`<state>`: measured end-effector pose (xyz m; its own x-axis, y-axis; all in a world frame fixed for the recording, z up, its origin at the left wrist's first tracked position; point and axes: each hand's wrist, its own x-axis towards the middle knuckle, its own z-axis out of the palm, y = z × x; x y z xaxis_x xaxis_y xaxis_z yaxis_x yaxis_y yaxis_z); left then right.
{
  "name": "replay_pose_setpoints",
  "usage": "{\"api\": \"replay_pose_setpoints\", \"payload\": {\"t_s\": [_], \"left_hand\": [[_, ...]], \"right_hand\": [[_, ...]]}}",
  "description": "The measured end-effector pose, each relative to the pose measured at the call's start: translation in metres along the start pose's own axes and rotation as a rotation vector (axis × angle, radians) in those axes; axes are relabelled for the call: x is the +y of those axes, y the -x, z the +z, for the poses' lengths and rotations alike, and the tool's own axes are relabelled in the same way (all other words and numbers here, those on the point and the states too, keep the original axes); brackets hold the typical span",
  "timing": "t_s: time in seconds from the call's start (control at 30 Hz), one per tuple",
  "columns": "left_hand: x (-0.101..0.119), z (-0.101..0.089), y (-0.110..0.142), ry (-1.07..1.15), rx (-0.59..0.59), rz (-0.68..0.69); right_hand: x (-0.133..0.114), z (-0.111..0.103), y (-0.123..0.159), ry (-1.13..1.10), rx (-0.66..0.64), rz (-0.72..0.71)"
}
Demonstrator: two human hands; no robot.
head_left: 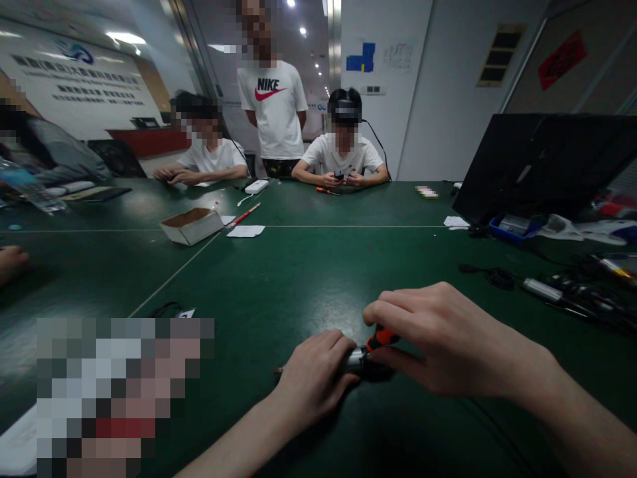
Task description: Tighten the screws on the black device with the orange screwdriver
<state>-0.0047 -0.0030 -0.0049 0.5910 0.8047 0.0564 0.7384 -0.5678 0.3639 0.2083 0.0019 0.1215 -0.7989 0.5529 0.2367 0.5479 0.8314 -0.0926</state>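
Note:
My left hand (316,368) lies over a silver and black cylindrical device (355,359) on the green table, fingers closed around it and pressing it down. The device's dark far end pokes out on the left of the hand. In my right hand (423,338) is an orange and black screwdriver (382,337), its handle pinched between thumb and fingers. The screwdriver slants down to the right end of the device; its tip is hidden, so I cannot tell whether it touches a screw. A thin dark cable lies on the table below my right forearm.
An open white box (192,227) stands at the left middle of the green table (318,265), near paper slips (245,231). On the right are a black monitor (547,169), a blue tray (512,227) and tangled cables (572,295). Several people are across the table; another person's hand (12,262) shows at left.

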Motion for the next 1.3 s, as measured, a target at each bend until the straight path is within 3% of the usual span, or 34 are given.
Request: {"api": "replay_pose_setpoints", "payload": {"t_s": [0.67,0.9,1.3], "left_hand": [[0.0014,0.0013,0.0002,-0.009,0.039,0.012],[-0.0015,0.0025,0.0,0.008,0.036,0.114],[-0.001,0.0024,0.0004,-0.022,0.028,0.074]], "right_hand": [[-0.003,-0.0029,0.0024,-0.104,-0.066,-0.003],[-0.0032,-0.0015,0.0015,-0.088,-0.057,0.006],[-0.0024,-0.0009,0.0018,-0.072,-0.056,-0.005]]}}
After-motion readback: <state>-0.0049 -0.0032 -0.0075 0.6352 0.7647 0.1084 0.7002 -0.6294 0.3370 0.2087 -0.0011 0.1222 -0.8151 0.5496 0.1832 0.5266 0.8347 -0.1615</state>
